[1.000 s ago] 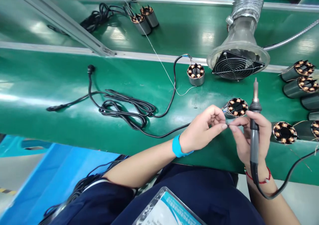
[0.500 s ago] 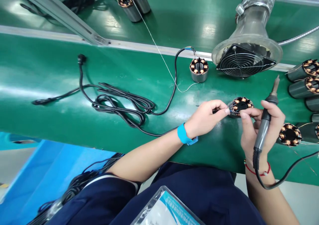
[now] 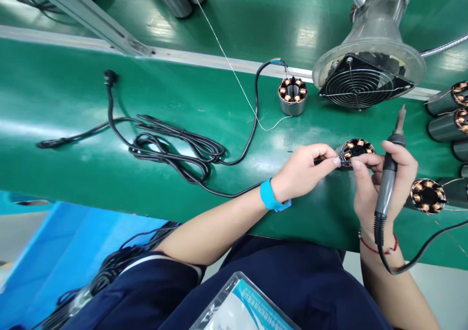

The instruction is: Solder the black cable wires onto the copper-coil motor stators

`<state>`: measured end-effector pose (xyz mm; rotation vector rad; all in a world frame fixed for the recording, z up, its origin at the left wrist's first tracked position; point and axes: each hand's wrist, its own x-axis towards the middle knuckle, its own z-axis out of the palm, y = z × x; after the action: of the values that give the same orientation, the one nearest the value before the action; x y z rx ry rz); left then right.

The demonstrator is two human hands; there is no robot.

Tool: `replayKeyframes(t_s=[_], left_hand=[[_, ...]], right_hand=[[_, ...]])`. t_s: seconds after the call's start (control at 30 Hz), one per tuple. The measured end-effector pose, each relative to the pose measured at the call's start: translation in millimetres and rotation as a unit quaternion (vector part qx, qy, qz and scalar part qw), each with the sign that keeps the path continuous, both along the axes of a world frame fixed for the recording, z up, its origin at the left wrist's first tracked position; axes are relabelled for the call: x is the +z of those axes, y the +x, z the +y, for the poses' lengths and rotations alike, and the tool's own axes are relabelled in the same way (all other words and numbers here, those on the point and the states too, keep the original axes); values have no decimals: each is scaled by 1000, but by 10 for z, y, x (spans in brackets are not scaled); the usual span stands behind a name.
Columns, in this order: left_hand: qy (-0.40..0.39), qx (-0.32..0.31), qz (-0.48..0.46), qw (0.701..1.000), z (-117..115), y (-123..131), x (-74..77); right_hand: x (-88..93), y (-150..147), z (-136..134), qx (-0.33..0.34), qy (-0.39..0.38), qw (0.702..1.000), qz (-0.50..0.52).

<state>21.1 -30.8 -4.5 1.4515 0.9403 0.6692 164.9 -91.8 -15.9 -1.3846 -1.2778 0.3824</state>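
Observation:
My left hand (image 3: 305,171) is closed in a pinch on the end of a black power cable (image 3: 234,194), where thin wires come out beside a motor stator (image 3: 360,146). This stator has copper coils around a dark core and stands on the bench. In my right hand (image 3: 380,184) a soldering iron (image 3: 386,188) is held upright between the fingers, its tip pointing up and away. That hand's thumb and forefinger meet at the wires along the stator's near side. Exactly which wire they pinch is too small to tell.
Another stator (image 3: 293,98), wired to a cable, stands behind. A fume extractor (image 3: 365,84) hangs at the back right. Several stators (image 3: 427,196) lie along the right. Coiled cable (image 3: 175,149) covers the left bench, and thin solder wire (image 3: 234,71) hangs down behind it.
The view has shifted slightly, so the bench things sit a little higher in the picture. Both hands stay at the stator, with the right fingertips moved slightly at the wires.

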Motion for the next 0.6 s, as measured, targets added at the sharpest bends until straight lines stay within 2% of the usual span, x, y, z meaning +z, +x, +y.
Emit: replayKeyframes(t_s=[0.27,0.6], left_hand=[[13,-7,3,1000,10,-16,9],[28,-5,-3,1000,5,-9,23]], right_hand=[[31,62,31,19,-49,998,20],[117,112,69,30,-66,996,-46]])
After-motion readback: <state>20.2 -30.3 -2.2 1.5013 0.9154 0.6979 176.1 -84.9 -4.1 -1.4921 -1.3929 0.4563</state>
